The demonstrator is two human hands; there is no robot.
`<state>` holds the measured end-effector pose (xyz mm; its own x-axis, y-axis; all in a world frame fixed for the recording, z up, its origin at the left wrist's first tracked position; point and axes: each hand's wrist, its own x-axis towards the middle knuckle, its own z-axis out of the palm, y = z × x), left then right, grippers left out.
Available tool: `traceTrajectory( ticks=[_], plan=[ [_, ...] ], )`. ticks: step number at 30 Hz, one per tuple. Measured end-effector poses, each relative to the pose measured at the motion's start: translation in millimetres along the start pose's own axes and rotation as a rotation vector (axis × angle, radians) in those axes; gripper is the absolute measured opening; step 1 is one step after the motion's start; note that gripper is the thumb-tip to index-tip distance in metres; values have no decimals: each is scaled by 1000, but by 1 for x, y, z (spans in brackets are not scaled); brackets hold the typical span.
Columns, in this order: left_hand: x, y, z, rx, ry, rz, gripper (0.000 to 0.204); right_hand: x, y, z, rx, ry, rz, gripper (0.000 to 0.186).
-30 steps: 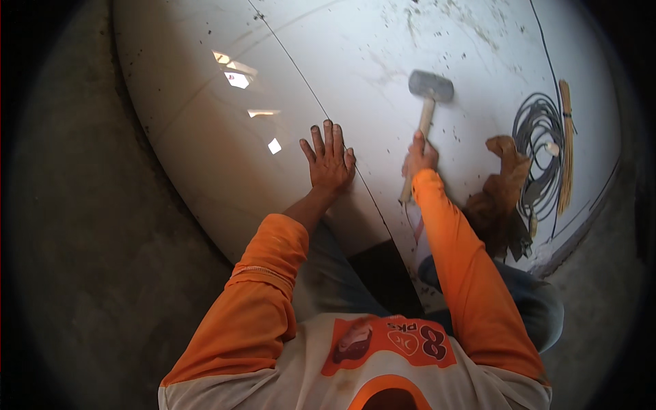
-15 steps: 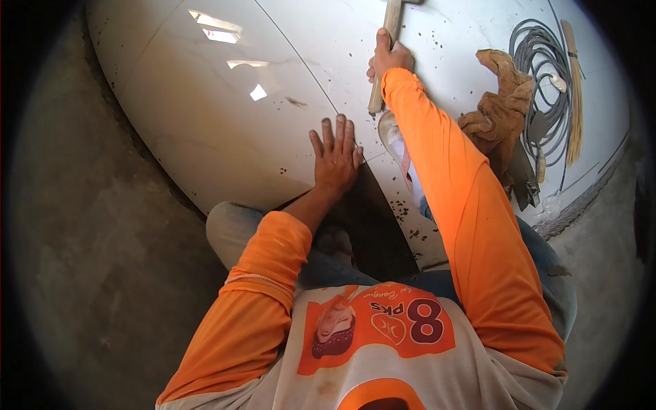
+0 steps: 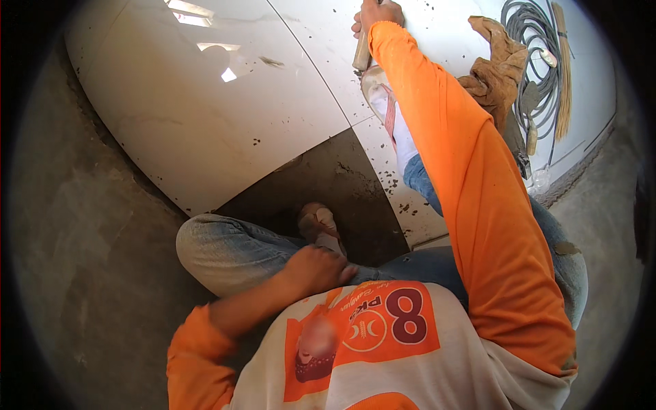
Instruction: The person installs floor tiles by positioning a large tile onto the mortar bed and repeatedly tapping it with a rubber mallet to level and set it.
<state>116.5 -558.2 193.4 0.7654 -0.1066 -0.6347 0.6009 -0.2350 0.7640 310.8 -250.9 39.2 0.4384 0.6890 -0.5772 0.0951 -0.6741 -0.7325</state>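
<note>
We've got glossy white tiles point(image 3: 225, 130) on rough grey concrete; our right hand point(image 3: 374, 15) stretches out gripping a wooden mallet handle point(image 3: 361, 55), left hand point(image 3: 316, 270) fisted on our jeans point(image 3: 225, 249).

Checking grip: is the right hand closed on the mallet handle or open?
Closed: right hand fingers wrap the wooden handle; mallet head out of frame.

Orange long sleeves point(image 3: 478, 184), white shirt front with orange printed panel point(image 3: 362, 328) — blue jeans point(image 3: 232, 249), pale shoes point(image 3: 386, 102)
</note>
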Motion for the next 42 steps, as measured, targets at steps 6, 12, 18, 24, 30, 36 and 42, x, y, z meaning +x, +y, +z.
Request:
traceTrajectory(
  ticks=[6,12,18,24,30,36,42],
  plan=[
    [-60,-22,-98,-348,-92,-119,29,8,10,-5,14,32,-24,51],
    [93,-110,-93,664,982,-197,61,2,3,15,54,-19,-55,50],
    [97,-137,-74,595,893,-210,64,6,13,3,66,3,-39,48],
    [90,-129,-79,589,840,-237,62,-2,5,5,37,-11,-51,48],
    [93,-136,-76,618,855,-217,61,2,6,0,36,2,-62,47],
    [81,-173,-93,574,1016,-312,60,13,18,11,158,-88,21,51],
    [-44,-294,-100,544,1264,-826,63,24,26,-2,72,-21,14,52]
  ],
)
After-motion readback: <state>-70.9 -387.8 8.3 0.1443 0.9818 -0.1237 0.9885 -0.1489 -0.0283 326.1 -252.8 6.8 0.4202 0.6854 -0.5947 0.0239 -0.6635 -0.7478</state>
